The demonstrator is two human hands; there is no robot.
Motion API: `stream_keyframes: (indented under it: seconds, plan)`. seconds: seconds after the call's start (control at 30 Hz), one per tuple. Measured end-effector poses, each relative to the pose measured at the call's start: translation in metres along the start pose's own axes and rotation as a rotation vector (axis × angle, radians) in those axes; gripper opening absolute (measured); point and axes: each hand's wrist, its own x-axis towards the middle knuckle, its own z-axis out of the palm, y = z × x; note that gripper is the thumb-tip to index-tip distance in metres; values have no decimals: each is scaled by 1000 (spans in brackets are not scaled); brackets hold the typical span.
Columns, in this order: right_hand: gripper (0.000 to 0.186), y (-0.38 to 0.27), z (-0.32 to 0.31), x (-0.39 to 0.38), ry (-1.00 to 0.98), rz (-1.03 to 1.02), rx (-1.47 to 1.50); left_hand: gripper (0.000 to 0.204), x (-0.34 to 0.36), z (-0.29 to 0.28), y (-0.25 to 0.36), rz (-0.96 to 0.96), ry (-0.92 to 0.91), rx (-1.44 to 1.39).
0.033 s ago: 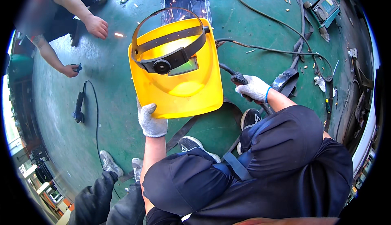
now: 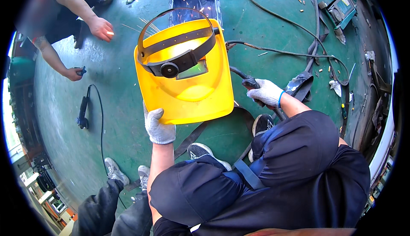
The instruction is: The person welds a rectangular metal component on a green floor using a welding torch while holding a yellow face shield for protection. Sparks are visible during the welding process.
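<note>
My gloved left hand (image 2: pixel 160 126) is closed on the lower edge of a yellow welding mask (image 2: pixel 188 103). The mask's inner side faces me, showing its black headband, round knob and small viewing window. Bright light glows through the shell, and sparks fly out past its rim. In a white glove, my right hand (image 2: pixel 265 94) wraps round the black handle of a welding torch (image 2: pixel 251 83). From there the front of the torch runs left behind the mask, so its tip and whatever it meets are hidden.
A blue tray-like container (image 2: pixel 192 1) lies beyond the mask. At the left, a co-worker's hand (image 2: pixel 101 29) reaches out near a corded angle grinder (image 2: pixel 82 114) on the green floor. Cables (image 2: pixel 294 53), a strap (image 2: pixel 192 140) and a green machine (image 2: pixel 341 7) lie around. Another person's shoes (image 2: pixel 116 172) stand lower left.
The sparks have shifted: thin streaks now spray from the mask's upper left edge, and a bright one shows at the co-worker's hand. My hands, the mask and the torch stay put.
</note>
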Motion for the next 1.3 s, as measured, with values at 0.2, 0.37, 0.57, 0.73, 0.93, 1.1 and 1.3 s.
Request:
stream_keyframes:
  seconds: [0.2, 0.37, 0.57, 0.73, 0.93, 1.1, 1.3]
  plan:
    - [27, -3, 1, -4, 3, 6, 15, 63, -1, -17, 3, -24, 59, -107]
    - [27, -10, 0, -10, 1, 16, -16, 63, -7, -47, 17, 25, 114, -212]
    - [25, -2, 1, -4, 2, -1, -5, 67, -13, -63, 34, 109, 181, -215]
    - [25, 1, 1, -5, 2, -9, -5, 67, -13, -68, 34, 88, 176, -234]
    - [26, -2, 1, -7, -3, 0, -7, 68, -11, -60, 28, 72, 129, -219]
    - [28, -5, -1, -10, 9, 12, -27, 66, -6, -47, 19, 11, 78, -192]
    - [29, -2, -1, -6, -3, 9, -5, 67, 0, -9, 10, 39, 1, -74]
